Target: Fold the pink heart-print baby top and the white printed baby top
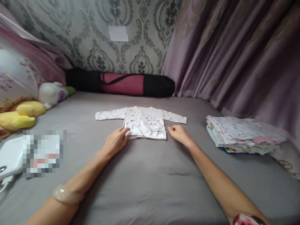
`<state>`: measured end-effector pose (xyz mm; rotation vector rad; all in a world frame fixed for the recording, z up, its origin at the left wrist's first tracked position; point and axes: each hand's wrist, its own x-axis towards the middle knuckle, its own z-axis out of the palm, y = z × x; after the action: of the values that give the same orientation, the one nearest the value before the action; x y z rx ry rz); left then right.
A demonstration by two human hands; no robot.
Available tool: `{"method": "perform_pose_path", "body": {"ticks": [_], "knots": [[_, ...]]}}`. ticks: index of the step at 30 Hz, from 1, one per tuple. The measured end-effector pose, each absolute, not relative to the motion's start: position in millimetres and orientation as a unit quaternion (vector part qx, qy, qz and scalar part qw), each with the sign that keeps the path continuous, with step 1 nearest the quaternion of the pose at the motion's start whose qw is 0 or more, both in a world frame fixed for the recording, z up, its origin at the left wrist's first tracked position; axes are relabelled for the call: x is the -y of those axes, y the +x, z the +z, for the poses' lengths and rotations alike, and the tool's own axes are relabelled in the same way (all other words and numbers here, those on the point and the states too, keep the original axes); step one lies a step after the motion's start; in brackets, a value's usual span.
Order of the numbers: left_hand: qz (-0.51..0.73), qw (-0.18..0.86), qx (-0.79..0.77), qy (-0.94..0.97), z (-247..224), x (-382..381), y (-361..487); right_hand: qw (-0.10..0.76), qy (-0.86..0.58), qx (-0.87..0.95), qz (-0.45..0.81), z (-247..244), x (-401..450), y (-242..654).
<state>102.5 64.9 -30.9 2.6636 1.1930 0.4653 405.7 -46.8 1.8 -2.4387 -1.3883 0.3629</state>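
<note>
A small white baby shirt [150, 117] lies flat and face up on the grey bed sheet [150, 175], both sleeves stretched out sideways. It has tiny printed motifs, a cartoon animal outline and lettering on the front. My left hand [116, 139] is closed at the shirt's lower left side, its fingers pinching the fabric edge there. To the right of the lower hem, my right hand [180, 134] rests with curled fingers, close to the shirt but apart from it. No item shows in that hand.
At right sits a stack of folded clothes [241, 132]. A black and maroon roll bag [122, 84] lies along the wall. Plush toys [52, 93], a white device [12, 156] with a cable, and a blurred-out item [43, 153] are on the left. Purple curtains [222, 56] hang at right.
</note>
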Motion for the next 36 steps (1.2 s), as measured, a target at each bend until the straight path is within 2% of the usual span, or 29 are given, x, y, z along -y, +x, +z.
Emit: {"method": "perform_pose_path", "body": {"ticks": [4,9,14,19,25,36], "knots": [[0.148,0.100,-0.392,0.902,-31,-64,99,0.111,-0.858,0.486,0.128,-1,58,382],[0.139,0.103,-0.409,0.896,-27,-62,93,0.107,-0.855,0.496,0.104,-4,60,367],[0.134,0.113,-0.431,0.885,-28,-63,89,0.166,-0.849,0.493,0.094,-6,61,366],[0.153,0.141,-0.390,0.897,-31,-67,86,0.246,-0.834,0.471,0.149,-8,59,365],[0.154,0.162,-0.402,0.888,-26,-64,87,0.215,-0.809,0.523,0.162,-6,61,365],[0.093,0.119,-0.496,0.855,-11,-49,87,0.166,-0.813,0.536,0.155,-5,66,365]]}}
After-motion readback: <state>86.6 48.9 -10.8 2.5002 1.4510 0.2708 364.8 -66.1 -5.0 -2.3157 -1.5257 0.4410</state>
